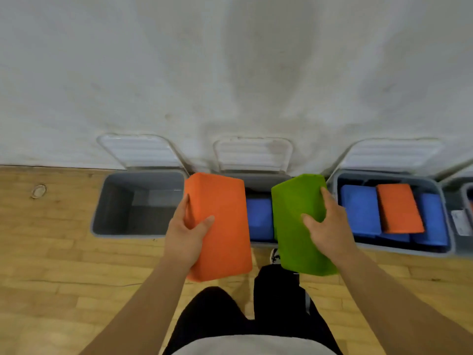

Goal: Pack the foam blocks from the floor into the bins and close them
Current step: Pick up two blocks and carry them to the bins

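My left hand [185, 234] grips an orange foam block [225, 216] from its left side, thumb across the top face. My right hand [329, 226] grips a green foam block [294, 213] the same way from the right. Both blocks hover over the middle grey bin [258, 179], which holds a blue block [259, 219]. The left grey bin [102, 208] shows only its bare inside. The right grey bin [446, 216] holds blue blocks [359, 208] and an orange block [399, 207]. All three lids stand open against the wall.
The bins line up along a white wall [230, 73] on a wooden floor [51, 265]. The lids [139, 151] lean back on the wall. Part of a fourth bin [467, 193] shows at the far right. My legs and a shoe [274, 256] are below the blocks.
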### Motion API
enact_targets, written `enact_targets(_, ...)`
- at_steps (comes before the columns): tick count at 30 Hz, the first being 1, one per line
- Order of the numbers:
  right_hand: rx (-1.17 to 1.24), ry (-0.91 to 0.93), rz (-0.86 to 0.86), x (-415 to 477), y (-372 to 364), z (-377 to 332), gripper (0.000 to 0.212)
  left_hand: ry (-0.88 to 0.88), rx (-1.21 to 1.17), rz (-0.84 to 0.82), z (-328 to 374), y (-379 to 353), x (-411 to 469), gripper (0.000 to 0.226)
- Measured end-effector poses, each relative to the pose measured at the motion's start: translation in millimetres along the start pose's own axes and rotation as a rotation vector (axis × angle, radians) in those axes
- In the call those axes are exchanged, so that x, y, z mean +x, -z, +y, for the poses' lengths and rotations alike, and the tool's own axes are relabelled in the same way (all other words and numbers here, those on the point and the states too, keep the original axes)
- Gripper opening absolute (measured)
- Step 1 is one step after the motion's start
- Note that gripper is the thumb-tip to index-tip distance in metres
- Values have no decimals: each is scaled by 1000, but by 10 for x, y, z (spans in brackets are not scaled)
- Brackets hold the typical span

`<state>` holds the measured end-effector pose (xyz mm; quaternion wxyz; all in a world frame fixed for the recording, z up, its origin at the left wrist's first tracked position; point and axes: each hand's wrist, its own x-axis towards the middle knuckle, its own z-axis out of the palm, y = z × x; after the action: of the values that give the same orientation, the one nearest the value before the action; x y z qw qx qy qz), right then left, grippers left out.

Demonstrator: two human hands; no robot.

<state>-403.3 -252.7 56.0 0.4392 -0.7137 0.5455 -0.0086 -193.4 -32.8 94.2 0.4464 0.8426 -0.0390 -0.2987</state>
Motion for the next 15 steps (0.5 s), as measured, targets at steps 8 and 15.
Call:
enact_targets(8, -99, -138, -108, 1284, -558, 447, 92, 189, 122, -63, -316, -774, 1222, 84)
enact_targets(15, -200, -205, -80, 2434, -1504, 1316, 92, 264, 245, -237, -1412, -1829, 2509, 87)
